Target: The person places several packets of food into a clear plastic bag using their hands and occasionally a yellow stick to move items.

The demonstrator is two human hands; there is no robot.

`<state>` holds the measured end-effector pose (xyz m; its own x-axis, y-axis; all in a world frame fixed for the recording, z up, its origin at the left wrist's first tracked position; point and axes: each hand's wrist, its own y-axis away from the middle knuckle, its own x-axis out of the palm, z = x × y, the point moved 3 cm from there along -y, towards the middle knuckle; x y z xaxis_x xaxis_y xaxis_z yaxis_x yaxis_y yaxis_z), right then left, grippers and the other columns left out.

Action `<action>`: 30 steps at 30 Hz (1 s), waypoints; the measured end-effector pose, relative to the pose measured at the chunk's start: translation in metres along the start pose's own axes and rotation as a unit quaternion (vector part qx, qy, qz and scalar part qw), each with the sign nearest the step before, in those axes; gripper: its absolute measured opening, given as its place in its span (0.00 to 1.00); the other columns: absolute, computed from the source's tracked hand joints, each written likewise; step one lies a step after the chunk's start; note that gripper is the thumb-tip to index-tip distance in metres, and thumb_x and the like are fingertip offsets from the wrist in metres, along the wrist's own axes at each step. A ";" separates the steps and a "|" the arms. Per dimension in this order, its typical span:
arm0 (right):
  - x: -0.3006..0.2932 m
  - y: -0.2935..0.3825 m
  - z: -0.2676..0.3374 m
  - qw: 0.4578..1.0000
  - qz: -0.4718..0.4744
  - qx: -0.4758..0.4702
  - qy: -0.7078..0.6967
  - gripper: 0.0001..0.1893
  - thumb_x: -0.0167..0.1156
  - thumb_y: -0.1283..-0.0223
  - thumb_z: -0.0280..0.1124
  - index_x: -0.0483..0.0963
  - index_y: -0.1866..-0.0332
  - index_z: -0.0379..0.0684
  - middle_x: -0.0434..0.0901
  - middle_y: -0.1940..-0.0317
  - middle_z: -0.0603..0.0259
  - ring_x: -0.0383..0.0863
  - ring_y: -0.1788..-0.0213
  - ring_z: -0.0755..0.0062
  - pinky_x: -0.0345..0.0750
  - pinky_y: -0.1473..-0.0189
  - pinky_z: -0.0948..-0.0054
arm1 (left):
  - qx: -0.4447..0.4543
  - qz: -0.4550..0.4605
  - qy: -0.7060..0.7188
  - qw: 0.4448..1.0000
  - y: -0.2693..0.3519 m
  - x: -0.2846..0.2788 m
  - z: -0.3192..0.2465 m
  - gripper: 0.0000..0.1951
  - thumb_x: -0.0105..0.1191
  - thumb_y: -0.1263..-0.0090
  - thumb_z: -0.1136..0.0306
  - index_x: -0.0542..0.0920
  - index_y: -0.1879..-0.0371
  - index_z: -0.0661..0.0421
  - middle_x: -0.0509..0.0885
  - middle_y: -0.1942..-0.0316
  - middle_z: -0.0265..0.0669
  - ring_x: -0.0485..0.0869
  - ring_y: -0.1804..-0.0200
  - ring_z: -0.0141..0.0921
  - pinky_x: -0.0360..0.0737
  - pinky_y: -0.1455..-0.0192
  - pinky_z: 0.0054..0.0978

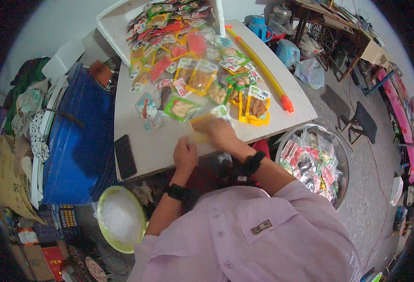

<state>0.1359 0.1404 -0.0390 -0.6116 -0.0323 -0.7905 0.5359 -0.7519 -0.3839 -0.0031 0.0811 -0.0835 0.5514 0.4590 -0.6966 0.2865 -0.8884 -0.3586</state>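
Note:
My right hand (224, 135) is over a blurred yellow-edged food packet (199, 127) at the front of the white table (164, 144) and grips it. Close by on the left, my left hand (186, 155) has its fingers curled, thumb by the packet's lower corner. Blur hides whether it grips anything. Just beyond lie a green-edged packet (181, 108), a pale blue packet (148, 112) and yellow-edged packets (258, 105). Many more vacuum-sealed packets (201, 77) spread back to a heap in a white foam box (113, 38) tipped towards me.
A black phone (125, 157) lies at the table's left corner. Along the right side rests a yellow tube (260, 67) with orange ends. A metal basin (342, 176) of bagged packets stands at lower right, a green-rimmed basin (141, 211) with clear plastic at lower left. A blue bin (76, 141) flanks the table.

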 end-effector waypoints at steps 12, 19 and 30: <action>0.002 0.016 -0.029 0.968 -0.123 0.169 -0.140 0.14 0.52 0.56 0.28 0.67 0.63 0.33 0.71 0.62 0.43 0.70 0.57 0.47 0.68 0.55 0.59 | -0.013 0.175 -0.149 0.973 -0.016 0.003 -0.015 0.09 0.43 0.44 0.65 0.72 0.70 0.57 0.76 0.71 0.46 0.74 0.66 0.46 0.71 0.64 0.42; 0.058 0.007 -0.084 0.852 0.004 0.297 -0.432 0.15 0.53 0.55 0.25 0.67 0.59 0.31 0.73 0.74 0.60 0.73 0.77 0.75 0.69 0.79 0.78 | 0.054 0.087 -0.126 0.987 -0.014 0.004 -0.018 0.07 0.43 0.43 0.66 0.74 0.74 0.55 0.75 0.80 0.45 0.74 0.73 0.47 0.69 0.71 0.45; 0.108 0.017 -0.111 0.875 -0.115 0.193 -0.429 0.10 0.50 0.53 0.26 0.70 0.64 0.35 0.74 0.72 0.59 0.73 0.70 0.66 0.70 0.68 0.70 | 0.052 0.043 -0.075 0.995 -0.010 0.007 -0.009 0.08 0.44 0.45 0.66 0.74 0.71 0.55 0.76 0.77 0.46 0.74 0.72 0.47 0.68 0.69 0.44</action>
<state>0.1439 0.1976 -0.1836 -0.9778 -0.2097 -0.0007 0.2069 -0.9644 -0.1647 0.0049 0.0931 -0.0791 0.4448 0.3830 -0.8096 0.1573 -0.9233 -0.3504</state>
